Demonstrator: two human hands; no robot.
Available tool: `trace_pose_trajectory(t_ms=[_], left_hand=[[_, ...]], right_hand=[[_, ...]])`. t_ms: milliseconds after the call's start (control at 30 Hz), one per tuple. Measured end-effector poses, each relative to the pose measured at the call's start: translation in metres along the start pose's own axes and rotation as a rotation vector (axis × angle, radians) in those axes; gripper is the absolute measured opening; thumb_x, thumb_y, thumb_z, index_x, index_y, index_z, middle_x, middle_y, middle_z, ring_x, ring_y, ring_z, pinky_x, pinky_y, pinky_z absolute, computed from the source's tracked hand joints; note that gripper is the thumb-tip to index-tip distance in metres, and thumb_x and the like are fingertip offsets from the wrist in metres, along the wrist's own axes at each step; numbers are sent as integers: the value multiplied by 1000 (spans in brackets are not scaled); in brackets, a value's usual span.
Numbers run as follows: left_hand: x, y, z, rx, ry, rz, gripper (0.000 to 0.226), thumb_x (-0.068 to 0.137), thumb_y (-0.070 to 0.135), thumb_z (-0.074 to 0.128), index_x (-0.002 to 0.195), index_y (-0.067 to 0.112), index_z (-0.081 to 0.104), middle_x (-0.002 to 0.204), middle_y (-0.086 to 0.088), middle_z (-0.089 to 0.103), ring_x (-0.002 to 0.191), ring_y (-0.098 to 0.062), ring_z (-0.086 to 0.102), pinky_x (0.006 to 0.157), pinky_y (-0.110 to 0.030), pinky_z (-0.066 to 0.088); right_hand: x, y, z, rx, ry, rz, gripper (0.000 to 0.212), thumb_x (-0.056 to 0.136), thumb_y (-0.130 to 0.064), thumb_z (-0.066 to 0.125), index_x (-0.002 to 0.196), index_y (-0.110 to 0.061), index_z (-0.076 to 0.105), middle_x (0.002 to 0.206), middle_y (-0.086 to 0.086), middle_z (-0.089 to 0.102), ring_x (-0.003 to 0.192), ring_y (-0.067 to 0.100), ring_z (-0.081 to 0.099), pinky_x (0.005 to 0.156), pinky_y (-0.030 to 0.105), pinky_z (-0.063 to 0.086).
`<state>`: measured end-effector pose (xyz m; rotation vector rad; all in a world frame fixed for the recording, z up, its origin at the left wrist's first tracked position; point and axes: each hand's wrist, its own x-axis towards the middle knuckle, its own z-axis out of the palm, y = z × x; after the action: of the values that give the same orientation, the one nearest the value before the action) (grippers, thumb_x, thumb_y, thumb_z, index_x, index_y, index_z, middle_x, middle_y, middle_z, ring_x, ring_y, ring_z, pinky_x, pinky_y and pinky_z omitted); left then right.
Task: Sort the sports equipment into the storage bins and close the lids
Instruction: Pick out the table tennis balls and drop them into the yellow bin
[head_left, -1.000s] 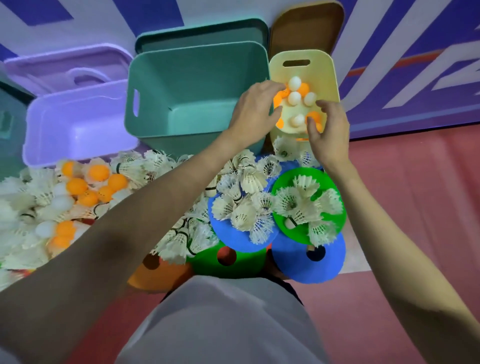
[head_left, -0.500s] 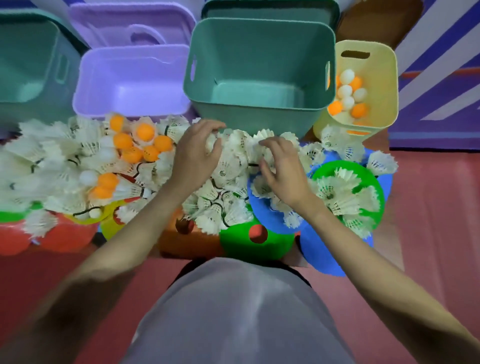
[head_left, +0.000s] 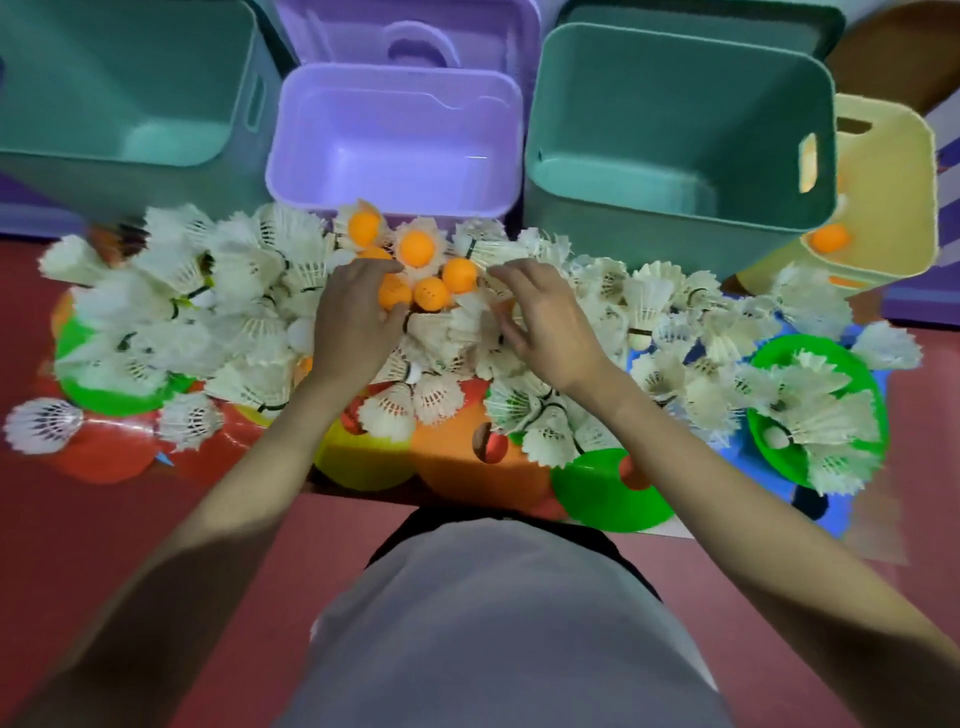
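Orange balls: a cluster of small orange plastic balls lies on the pile of white feather shuttlecocks, between the two hands, just in front of the lilac plastic bin.
Left hand: the left hand curls its fingers round one orange ball at the cluster's left edge.
Right hand: the right hand rests on the shuttlecocks just right of the cluster, fingers loosely bent, gripping nothing visible.
Other bins: two teal plastic bins flank the lilac one; a pale yellow bin at far right holds an orange ball.

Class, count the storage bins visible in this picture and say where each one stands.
4: a teal bin far left, a purple bin beside it, a teal bin right of centre, a yellow bin far right. More may lie outside the view.
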<state>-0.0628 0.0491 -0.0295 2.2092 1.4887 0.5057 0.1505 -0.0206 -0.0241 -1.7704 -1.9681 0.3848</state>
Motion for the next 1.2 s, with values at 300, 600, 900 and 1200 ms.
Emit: trace_pose_trajectory(t_ms=[300,600,900,1200], left_hand=[[28,-30,-7,127,-148,230,38,81,11,73,117,10,62,119,-8,62,117,-29,51,97,-41,36],[30,-32,-9,203,-152,376,41,72,6,77,112,7,66,107,-7,69,104,-31,55,85,-43,37],[32,-21,-14,90,-50,292,34,80,10,71,114,6,64,109,-11,65,106,-33,56,91,-43,41],[36,48,4,-260,-82,166,34,83,19,73,114,10,63,114,-9,63,100,-22,63,86,-42,53]], right_hand=[[73,-14,23,-273,-208,-25,41,88,-13,57,129,-10,55,125,10,59,112,31,49,99,36,36],[90,-19,29,-346,-330,-80,33,81,-5,57,109,-19,66,100,1,69,90,27,50,86,38,41],[77,-17,8,-131,-143,-18,27,86,-10,59,113,-11,63,110,7,65,103,32,54,89,39,39],[-17,41,-51,122,286,174,25,93,-18,59,115,-4,60,112,9,61,101,22,57,87,22,41]])
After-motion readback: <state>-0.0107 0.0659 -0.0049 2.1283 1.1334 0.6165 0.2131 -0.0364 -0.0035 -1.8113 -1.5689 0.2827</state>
